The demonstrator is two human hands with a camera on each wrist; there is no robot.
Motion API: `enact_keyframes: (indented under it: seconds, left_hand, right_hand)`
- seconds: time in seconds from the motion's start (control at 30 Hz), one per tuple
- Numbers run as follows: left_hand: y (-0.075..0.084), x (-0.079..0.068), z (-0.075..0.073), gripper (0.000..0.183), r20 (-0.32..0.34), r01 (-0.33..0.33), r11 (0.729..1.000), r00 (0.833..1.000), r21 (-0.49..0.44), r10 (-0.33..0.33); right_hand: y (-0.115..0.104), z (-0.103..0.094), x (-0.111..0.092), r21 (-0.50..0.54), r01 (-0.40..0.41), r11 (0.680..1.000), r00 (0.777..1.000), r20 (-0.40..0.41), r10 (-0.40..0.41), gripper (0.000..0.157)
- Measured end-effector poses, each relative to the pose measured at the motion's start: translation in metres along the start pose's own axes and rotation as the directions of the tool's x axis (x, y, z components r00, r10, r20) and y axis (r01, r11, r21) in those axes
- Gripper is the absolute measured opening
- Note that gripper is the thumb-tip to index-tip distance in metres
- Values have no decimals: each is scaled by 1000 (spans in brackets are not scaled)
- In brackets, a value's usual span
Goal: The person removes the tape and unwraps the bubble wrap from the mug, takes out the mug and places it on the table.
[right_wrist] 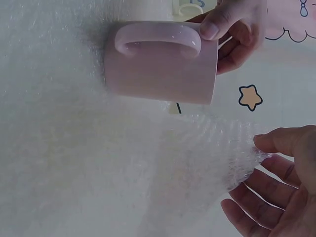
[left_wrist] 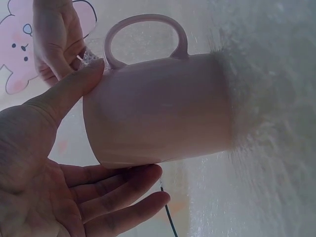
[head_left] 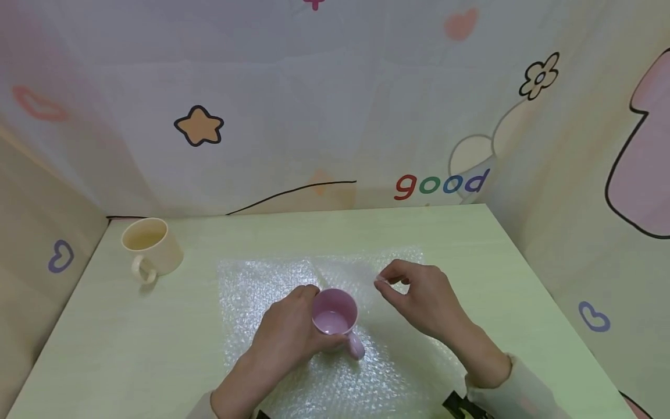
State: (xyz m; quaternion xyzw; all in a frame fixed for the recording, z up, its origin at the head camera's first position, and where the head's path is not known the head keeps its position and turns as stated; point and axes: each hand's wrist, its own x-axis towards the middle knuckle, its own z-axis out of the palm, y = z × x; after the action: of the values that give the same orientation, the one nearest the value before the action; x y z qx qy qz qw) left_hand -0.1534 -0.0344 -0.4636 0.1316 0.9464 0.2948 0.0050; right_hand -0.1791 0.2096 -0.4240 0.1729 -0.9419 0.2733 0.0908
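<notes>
A pink mug (head_left: pixel 335 311) stands upright on a sheet of bubble wrap (head_left: pixel 262 291), its handle turned toward the lower right in the head view. My left hand (head_left: pixel 285 329) holds the mug near its rim, thumb on the near side and fingers on the far side. In the left wrist view the smooth wall of the mug (left_wrist: pixel 160 111) shows between thumb and fingers. To the right of the mug, my right hand (head_left: pixel 431 299) pinches an edge of the bubble wrap between thumb and forefinger. The right wrist view shows that wrap (right_wrist: pixel 212 148) lifted toward the fingers.
A cream mug (head_left: pixel 162 250) stands at the back left of the pale green table (head_left: pixel 104 337), apart from the wrap. Printed cloth walls (head_left: pixel 293 116) enclose the table at the back and sides.
</notes>
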Motion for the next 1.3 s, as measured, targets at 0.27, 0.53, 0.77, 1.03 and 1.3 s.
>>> enact_keyframes:
  seconds: [0.27,0.53,0.77,1.03,1.3]
  left_hand:
    - [0,0,0,88,-12,-11,1000,1000,20,12]
    - [-1,0,-1,85,-19,-17,1000,1000,25,17]
    - [0,0,-2,87,-13,-12,999,1000,31,13]
    - [1,1,-3,93,12,-3,999,1000,44,3]
    - [0,1,-3,91,16,3,999,1000,37,-3]
  right_hand:
    - [12,-4,4,30,-65,997,998,28,64,8]
    - [29,-7,11,63,-136,989,989,60,132,6]
    - [49,-4,17,81,-213,974,975,79,207,11]
    - [68,1,21,86,-275,958,960,83,268,15]
    - [80,9,25,73,-320,945,945,99,313,22]
